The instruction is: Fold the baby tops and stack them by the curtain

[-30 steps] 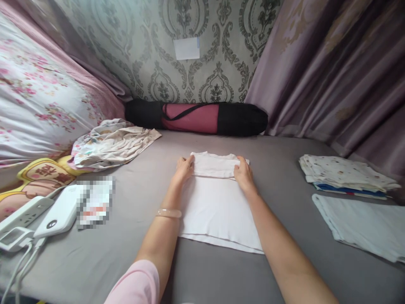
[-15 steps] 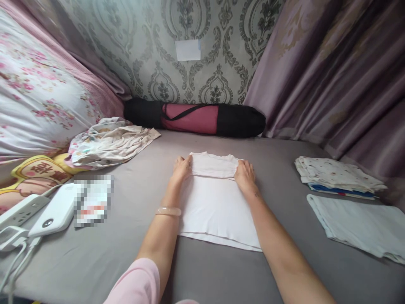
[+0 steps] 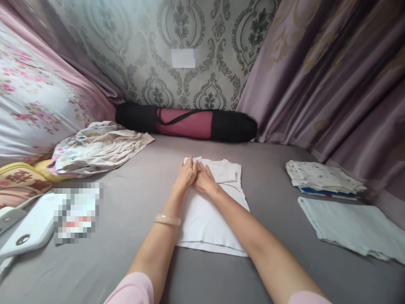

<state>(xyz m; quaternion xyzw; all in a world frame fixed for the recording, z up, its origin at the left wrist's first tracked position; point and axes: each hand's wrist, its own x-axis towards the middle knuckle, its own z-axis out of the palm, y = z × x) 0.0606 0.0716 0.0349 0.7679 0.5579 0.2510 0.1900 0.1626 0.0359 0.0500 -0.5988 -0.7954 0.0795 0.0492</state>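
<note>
A white shirt (image 3: 211, 223) lies on the grey sheet in front of me, its sleeve parts (image 3: 223, 172) folded inward across the upper end. My left hand (image 3: 186, 173) rests on the shirt's upper left edge, fingers stretched out and pointing away from me. Right beside it, my right hand (image 3: 204, 178) presses on the folded cloth with its fingers extended, touching or nearly touching the left one. Both hands look open. The cloth under the palms is hidden. A pale bangle (image 3: 167, 219) circles my left wrist.
Folded patterned clothes (image 3: 324, 176) and a light folded garment (image 3: 351, 226) lie at the right. Crumpled clothes (image 3: 101, 147), a white power bank (image 3: 33, 223) and a blurred packet (image 3: 80, 213) are at the left. A black and red long bag (image 3: 186, 122) lies along the wall.
My right hand has moved left from the shirt's right upper edge to beside my left hand, and the right sleeve part now lies folded inward. The view has shifted slightly.
</note>
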